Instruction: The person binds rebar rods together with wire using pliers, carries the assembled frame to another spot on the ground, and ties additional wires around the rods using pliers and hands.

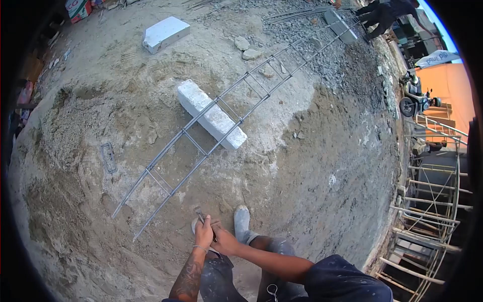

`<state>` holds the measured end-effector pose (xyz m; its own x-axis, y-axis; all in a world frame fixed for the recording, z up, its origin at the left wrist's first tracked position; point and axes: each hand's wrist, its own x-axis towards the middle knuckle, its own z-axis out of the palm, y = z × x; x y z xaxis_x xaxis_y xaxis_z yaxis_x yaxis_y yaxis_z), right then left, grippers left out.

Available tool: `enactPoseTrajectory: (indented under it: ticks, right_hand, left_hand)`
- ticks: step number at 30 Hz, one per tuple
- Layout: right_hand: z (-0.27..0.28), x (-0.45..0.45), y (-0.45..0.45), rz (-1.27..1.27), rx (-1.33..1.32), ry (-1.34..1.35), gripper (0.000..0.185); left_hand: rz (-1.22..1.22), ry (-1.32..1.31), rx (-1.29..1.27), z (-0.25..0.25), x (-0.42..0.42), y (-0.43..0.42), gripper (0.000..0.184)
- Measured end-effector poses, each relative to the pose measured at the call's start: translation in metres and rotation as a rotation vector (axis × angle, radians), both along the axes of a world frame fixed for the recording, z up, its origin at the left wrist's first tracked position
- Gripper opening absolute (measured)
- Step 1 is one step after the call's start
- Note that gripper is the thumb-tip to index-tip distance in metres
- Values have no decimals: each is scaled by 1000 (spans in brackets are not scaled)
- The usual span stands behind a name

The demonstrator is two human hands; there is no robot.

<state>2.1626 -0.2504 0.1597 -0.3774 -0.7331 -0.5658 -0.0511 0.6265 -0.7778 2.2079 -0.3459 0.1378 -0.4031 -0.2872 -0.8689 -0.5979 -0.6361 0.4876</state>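
Close together in front of my legs are both hands. My left hand (204, 234) is closed round a hand tool (199, 213) whose metal head points away from me. Beside it, my right hand (226, 243) has its fingers curled at the dark lower part of the tool; what exactly it grips is hard to make out. Beyond my boots (242, 219), a rebar cage (207, 154) of long bars and cross ties lies diagonally over a white block (212, 115). Its near bar ends stop left of my hands. A loose wire stirrup (108, 157) lies on the sand.
Another pale block (166, 33) lies at the upper left, and a further block (340, 27) supports the cage's far end near a person (383, 16). Gravel and loose bars lie at the top. At the right are a motorbike (415, 95) and scaffolding (432, 196).
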Motion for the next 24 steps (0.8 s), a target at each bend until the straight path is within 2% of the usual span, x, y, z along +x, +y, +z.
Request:
enactPoseTrajectory:
  ticks: [1, 3, 5, 6, 8, 10, 11, 13, 14, 15, 17, 18, 19, 20, 21, 22, 23, 24]
  right_hand:
    - [28, -9, 4, 51, 71, -87, 31]
    - [74, -23, 14, 35, 51, -188, 34]
    - [107, -41, 8, 24, 94, -245, 36]
    - [116, -49, 0, 27, 115, -218, 36]
    - [130, -56, -25, 38, 156, -191, 36]
    - [139, -60, -63, 256, 318, 218, 36]
    - [140, -60, -86, 253, 327, 216, 36]
    - [147, -63, -121, 249, 404, 216, 33]
    - [142, -61, -131, 240, 362, 219, 36]
    - [144, -58, -139, 243, 387, 207, 36]
    - [156, -74, -177, 186, 332, -146, 49]
    - [164, -82, -191, 172, 347, -191, 51]
    - [170, -90, -205, 171, 355, -255, 54]
    - [181, -102, -218, 109, 276, -400, 54]
    - [191, -113, -231, 45, 213, -554, 54]
    - [199, -121, -246, 153, 166, -445, 50]
    - [201, -127, -260, 255, 110, -324, 47]
    - [197, -129, -274, 290, 135, -361, 47]
  left_hand:
    - [247, 33, 108, 31, -7, 0, 41]
    - [331, 116, 147, 58, -10, -7, 38]
    - [699, 181, 354, 78, -15, -24, 33]
    - [785, 198, 420, 85, -17, -36, 30]
    - [717, 142, 368, 83, -16, -49, 30]
    - [498, 33, 220, 94, -20, -65, 29]
    - [466, -22, 236, 93, -19, -72, 30]
    - [379, -41, 67, 95, -17, -84, 33]
    - [472, 13, 128, 93, -14, -91, 36]
    - [470, -2, 152, 90, -6, -100, 36]
    - [559, -16, 304, 84, 1, -123, 33]
    - [598, -8, 320, 86, 4, -132, 32]
    - [492, -95, 263, 98, 5, -151, 29]
    - [524, -93, 329, 110, 5, -167, 27]
    - [676, -39, 443, 126, 0, -186, 26]
    - [668, -24, 465, 137, -3, -205, 24]
    - [760, 65, 523, 141, -5, -216, 20]
    - [804, 106, 473, 135, -7, -220, 21]
